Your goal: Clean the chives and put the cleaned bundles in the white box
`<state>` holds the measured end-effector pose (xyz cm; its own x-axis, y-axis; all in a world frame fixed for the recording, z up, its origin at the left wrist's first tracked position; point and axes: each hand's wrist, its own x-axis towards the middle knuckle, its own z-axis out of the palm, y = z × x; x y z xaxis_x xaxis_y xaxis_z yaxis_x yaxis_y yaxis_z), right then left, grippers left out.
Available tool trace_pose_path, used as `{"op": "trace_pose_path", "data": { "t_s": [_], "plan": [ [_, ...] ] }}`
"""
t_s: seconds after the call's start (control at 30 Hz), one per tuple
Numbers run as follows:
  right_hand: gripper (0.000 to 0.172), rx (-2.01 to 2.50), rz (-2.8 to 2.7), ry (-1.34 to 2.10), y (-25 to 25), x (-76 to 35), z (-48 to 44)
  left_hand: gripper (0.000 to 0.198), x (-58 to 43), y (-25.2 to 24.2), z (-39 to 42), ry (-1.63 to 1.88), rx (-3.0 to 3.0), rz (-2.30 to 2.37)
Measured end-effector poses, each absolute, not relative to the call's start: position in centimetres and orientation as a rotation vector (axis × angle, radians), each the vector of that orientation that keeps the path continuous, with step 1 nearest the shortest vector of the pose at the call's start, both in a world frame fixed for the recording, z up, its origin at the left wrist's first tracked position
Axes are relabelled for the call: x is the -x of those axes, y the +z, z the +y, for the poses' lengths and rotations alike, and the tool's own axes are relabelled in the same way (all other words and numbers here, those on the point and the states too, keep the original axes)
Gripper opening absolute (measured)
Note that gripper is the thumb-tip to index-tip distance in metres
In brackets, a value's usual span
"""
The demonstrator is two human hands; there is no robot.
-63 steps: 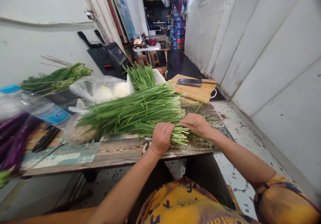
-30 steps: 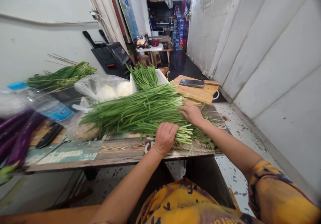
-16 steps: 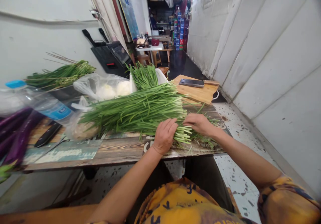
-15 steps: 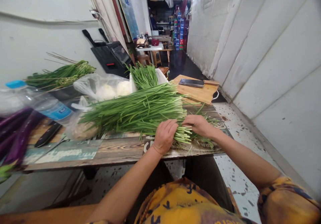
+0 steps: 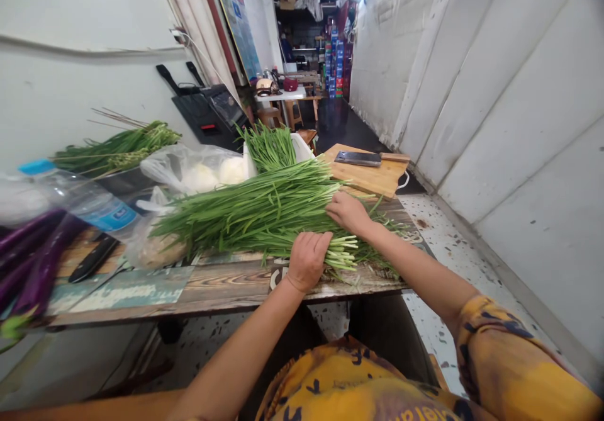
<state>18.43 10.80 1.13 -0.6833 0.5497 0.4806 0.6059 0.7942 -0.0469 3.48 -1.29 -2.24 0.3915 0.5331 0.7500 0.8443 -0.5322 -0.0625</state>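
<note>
A large pile of garlic chives [image 5: 255, 204] lies across the table, green leaves to the left and pale stem ends to the right. Near the front edge, my left hand [image 5: 307, 260] is closed around a small bunch of chives [image 5: 343, 253], whose white ends stick out past the thumb. Just behind it, my right hand [image 5: 350, 212] has its fingers curled at the stem ends of the big pile, pinching chives there; the fingertips are partly hidden. Loose trimmings [image 5: 377, 263] lie beneath and beside the right forearm.
A cutting board [image 5: 363, 179] carries a cleaver [image 5: 358, 158] behind the pile. More chives stand in a white container [image 5: 303, 146]. To the left are a plastic bag [image 5: 174, 163] with pale round vegetables, a bottle [image 5: 89, 201], eggplants [image 5: 47, 257] and a black-handled knife [image 5: 94, 258].
My right hand has moved from beside the left hand's bunch, back and left to the stems of the big pile. The left hand keeps its bunch in nearly the same place.
</note>
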Motion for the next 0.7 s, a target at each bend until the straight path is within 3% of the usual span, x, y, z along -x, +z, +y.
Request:
{"op": "trace_pose_path", "data": {
  "t_s": [0.13, 0.27, 0.47, 0.7],
  "plan": [
    [0.025, 0.624, -2.514, -0.215, 1.5, -19.3, 9.1, 0.028, -3.4, -2.2, -1.3, -1.117, 2.159, -1.142],
    [0.015, 0.455, -2.583, 0.022, 1.5, -21.9, 6.6, 0.033, -3.5, -2.2, -1.1, -1.139, 2.198, -1.132],
    [0.014, 0.463, -2.56, 0.141, 1.3, -22.3, 5.3, 0.027, -3.5, -2.1, -1.1, -0.985, 2.352, -1.146],
    [0.024, 0.6, -2.538, 0.083, 1.5, -24.3, 6.6, 0.022, -3.5, -1.7, -1.4, -0.93, 2.281, -1.109]
  ]
}}
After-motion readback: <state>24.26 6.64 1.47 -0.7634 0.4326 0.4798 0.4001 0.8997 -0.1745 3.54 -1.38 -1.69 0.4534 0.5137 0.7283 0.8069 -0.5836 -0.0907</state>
